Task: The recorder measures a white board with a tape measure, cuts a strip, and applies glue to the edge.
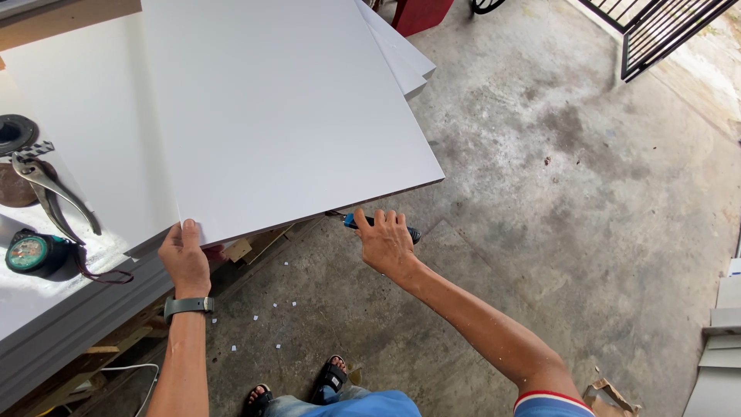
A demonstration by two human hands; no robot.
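1. My left hand (pixel 184 259) pinches the near corner of the top white panel (pixel 285 108), thumb on top and fingers curled out of sight beneath, so the sheet stays steady where it overhangs. My right hand (pixel 384 241) is closed around a blue-and-black utility knife (pixel 376 222), held just under the panel's near edge, where the blade can run along it.

2. The white panel lies on a stack of like panels (pixel 405 66), skewed from them so that its near edge and corner stick out past the stack over the concrete floor (pixel 556 193). That leaves the edge free to reach from below.

3. To the left, the bench (pixel 46 289) carries pliers (pixel 54 193), a roll of tape (pixel 32 253) and a dark round thing cut off by the frame's edge; they sit away from the sheet I am holding.

4. Small white chips (pixel 266 313) lie scattered on the floor below the edge, near my sandalled feet (pixel 297 390).

5. The knife's blade is hidden by the panel and my fingers, so I cannot tell whether it touches the edge. What props the stack up underneath is mostly hidden too.
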